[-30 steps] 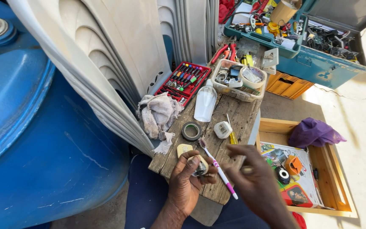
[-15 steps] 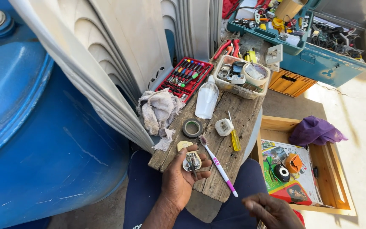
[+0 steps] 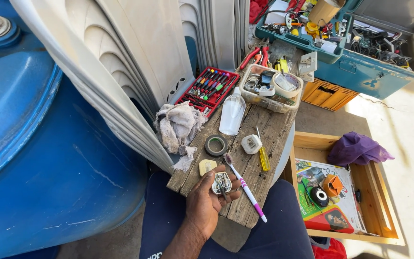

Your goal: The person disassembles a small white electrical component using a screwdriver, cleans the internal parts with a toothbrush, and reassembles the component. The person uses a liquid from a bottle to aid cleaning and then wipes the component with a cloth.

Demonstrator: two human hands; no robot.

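The left hand holds an opened electrical plug in a cupped grip at the near edge of the wooden tabletop, its pins and innards exposed. The cover, toothbrush and yellow screwdriver lie nearby, so reassembly looks undone; the right hand is out of view

Opened electrical plug: small, white-grey casing, cover off, metal pins and brass fittings showing inside. Lies face-up, cupped in fingers of left hand, over near end of weathered wooden plank. Touching palm and fingertips; tilted slightly toward camera. Wiring detail too small to tell.
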